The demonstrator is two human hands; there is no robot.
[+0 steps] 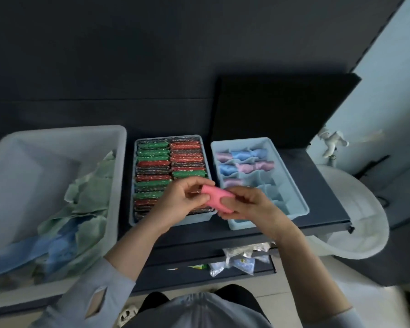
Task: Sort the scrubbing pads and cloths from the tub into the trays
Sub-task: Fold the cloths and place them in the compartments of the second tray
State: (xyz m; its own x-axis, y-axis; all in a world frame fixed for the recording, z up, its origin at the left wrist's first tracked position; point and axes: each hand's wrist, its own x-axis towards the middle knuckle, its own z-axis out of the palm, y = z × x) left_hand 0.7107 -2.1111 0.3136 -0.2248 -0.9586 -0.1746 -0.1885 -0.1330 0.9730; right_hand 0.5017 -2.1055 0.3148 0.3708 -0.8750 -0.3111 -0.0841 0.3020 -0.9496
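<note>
A pink cloth (215, 198) is bunched between both hands above the gap between the two trays. My left hand (180, 198) grips its left end and my right hand (251, 203) pinches its right end. The white tub (118, 162) at the left holds loose green and blue cloths (81, 209). The middle tray (205, 152) is packed with rows of green, red and dark scrubbing pads (171, 162). The light blue divided tray (291, 183) at the right holds rolled pink and blue cloths (244, 159) in its far compartments.
A dark panel (282, 107) leans against the wall behind the right tray. A white basin (355, 216) sits off the table's right edge. An open shelf below the tabletop holds plastic packets (242, 259).
</note>
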